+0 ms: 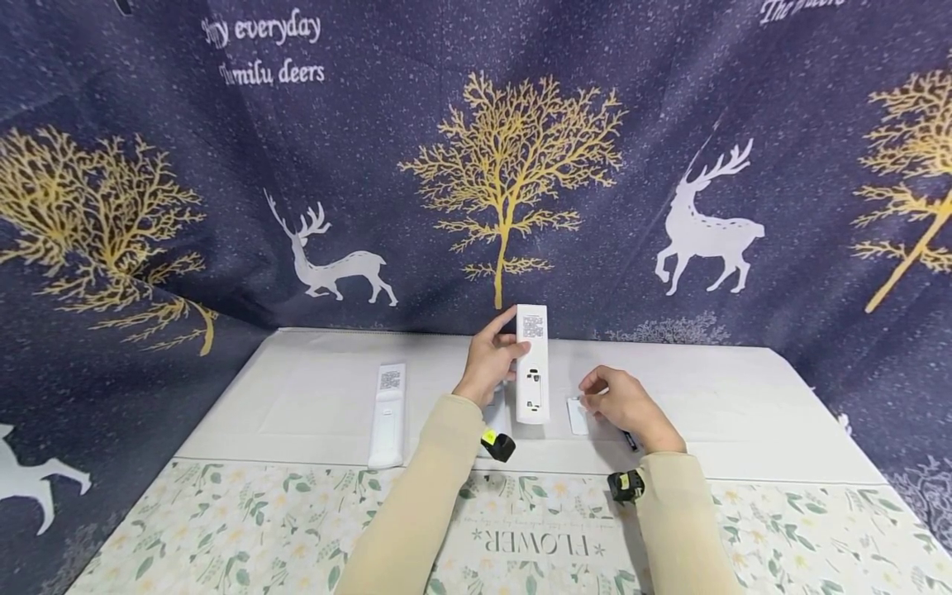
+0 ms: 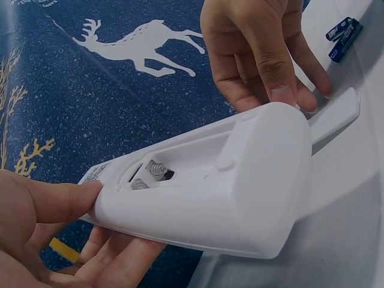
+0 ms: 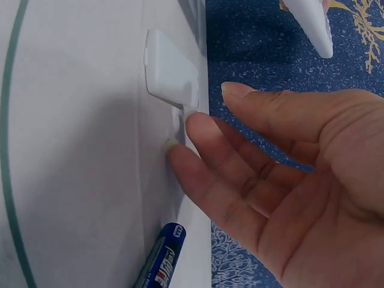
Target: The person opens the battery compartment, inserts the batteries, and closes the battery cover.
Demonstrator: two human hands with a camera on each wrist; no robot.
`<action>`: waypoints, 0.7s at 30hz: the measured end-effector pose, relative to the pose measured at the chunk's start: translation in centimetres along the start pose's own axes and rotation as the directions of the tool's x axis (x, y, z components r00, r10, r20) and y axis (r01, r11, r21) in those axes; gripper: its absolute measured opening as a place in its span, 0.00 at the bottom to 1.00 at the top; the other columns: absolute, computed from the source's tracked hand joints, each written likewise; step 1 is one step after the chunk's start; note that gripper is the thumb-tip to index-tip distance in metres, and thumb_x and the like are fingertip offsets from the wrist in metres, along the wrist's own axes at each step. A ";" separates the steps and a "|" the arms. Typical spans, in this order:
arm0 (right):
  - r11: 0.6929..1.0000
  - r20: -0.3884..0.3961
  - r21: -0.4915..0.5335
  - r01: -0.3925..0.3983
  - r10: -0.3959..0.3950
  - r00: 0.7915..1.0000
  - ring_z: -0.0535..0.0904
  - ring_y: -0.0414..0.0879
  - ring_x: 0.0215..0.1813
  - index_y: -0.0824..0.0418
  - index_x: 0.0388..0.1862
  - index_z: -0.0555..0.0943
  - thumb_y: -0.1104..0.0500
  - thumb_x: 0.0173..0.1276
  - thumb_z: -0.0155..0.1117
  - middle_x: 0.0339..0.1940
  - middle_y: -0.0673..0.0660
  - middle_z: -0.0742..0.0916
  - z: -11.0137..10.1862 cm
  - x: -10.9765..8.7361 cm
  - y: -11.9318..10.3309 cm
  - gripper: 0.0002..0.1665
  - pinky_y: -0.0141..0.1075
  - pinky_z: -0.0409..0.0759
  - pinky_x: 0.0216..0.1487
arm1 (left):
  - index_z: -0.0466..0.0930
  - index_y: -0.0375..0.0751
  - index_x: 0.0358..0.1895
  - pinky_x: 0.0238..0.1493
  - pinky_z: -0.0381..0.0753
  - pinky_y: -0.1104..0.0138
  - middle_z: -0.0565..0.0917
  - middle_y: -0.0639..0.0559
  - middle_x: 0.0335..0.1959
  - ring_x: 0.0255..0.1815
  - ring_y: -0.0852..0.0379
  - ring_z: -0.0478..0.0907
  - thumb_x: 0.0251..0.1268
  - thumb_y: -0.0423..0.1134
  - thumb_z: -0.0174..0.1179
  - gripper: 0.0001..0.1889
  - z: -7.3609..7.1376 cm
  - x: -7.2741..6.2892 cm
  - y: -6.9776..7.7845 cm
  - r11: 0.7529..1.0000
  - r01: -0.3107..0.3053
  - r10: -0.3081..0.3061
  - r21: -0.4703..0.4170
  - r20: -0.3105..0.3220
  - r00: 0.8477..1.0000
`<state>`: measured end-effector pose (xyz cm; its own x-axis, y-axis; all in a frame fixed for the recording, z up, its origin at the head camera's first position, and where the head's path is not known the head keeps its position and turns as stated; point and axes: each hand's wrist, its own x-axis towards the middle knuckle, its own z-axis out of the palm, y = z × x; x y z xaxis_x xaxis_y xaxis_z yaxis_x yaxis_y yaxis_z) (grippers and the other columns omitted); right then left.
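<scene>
My left hand [image 1: 491, 364] grips a white remote control [image 1: 532, 364], raised with its back showing. Its battery compartment [image 2: 198, 159] lies uncovered, with metal springs at one end and no batteries in it. A white battery cover [image 3: 171, 69] rests on the table to the right of the remote. Right at the cover's edge are the fingertips of my right hand [image 1: 621, 405]; the right wrist view shows the thumb apart from the other fingers and nothing between them. Beneath this hand lie blue AAA batteries [image 2: 344, 39], one of them close in the right wrist view.
A second white remote control [image 1: 387, 417] lies back up on the white tabletop [image 1: 297, 405] at the left. A flower-patterned cloth [image 1: 245, 529] covers the near side. Behind the table hangs a dark blue curtain [image 1: 446, 330] with deer and trees.
</scene>
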<state>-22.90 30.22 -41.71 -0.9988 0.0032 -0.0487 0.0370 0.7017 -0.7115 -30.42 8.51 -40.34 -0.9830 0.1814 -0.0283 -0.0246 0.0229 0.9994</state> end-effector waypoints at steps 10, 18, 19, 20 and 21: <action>0.983 -0.002 -0.152 0.098 -0.100 0.995 0.84 0.60 0.48 0.70 0.51 0.82 0.68 0.69 0.70 0.45 0.63 0.88 -2.1 -1.0 -1.3 0.14 0.57 0.82 0.54 | 0.72 0.68 0.78 0.37 0.88 0.62 0.82 0.49 0.51 0.45 0.50 0.85 0.73 0.32 0.68 0.36 -0.1 0.0 0.2 1.000 -0.004 0.004 0.002 0.002 1.000; 0.977 0.013 -0.176 0.124 -0.124 0.992 0.85 0.64 0.51 0.71 0.54 0.82 0.66 0.69 0.72 0.46 0.67 0.88 -3.4 -1.9 -2.0 0.17 0.62 0.80 0.58 | 0.73 0.67 0.78 0.40 0.89 0.58 0.82 0.49 0.50 0.44 0.50 0.84 0.72 0.31 0.68 0.36 0.1 -0.1 0.1 1.000 0.005 -0.005 -0.018 0.006 1.000; 0.977 0.016 -0.179 0.118 -0.117 0.993 0.85 0.64 0.51 0.71 0.55 0.82 0.66 0.69 0.72 0.47 0.68 0.88 -3.5 -2.1 -2.0 0.17 0.62 0.80 0.58 | 0.73 0.67 0.78 0.39 0.89 0.58 0.82 0.49 0.50 0.44 0.50 0.84 0.72 0.30 0.68 0.36 0.2 -0.1 0.1 1.000 0.006 -0.006 -0.021 0.008 1.000; 0.977 0.017 -0.181 0.113 -0.112 0.994 0.85 0.64 0.51 0.71 0.55 0.82 0.66 0.70 0.72 0.47 0.68 0.88 -3.5 -2.1 -1.9 0.17 0.62 0.80 0.58 | 0.73 0.67 0.78 0.39 0.89 0.59 0.81 0.48 0.50 0.44 0.50 0.84 0.72 0.30 0.68 0.37 0.2 -0.1 0.0 1.000 0.006 -0.006 -0.024 0.011 1.000; 0.977 0.020 -0.183 0.111 -0.109 0.994 0.85 0.64 0.51 0.71 0.55 0.82 0.66 0.70 0.72 0.48 0.68 0.88 -3.6 -2.2 -1.9 0.18 0.62 0.81 0.57 | 0.73 0.67 0.78 0.39 0.89 0.59 0.81 0.48 0.50 0.43 0.51 0.84 0.72 0.30 0.68 0.37 0.3 -0.1 0.0 1.000 0.005 -0.004 -0.025 0.014 1.000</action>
<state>-20.88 31.39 -37.72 -0.9960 -0.0876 0.0156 -0.0808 0.8162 -0.5721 -30.30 8.77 -40.36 -0.9803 0.1949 -0.0329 -0.0338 -0.0010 0.9994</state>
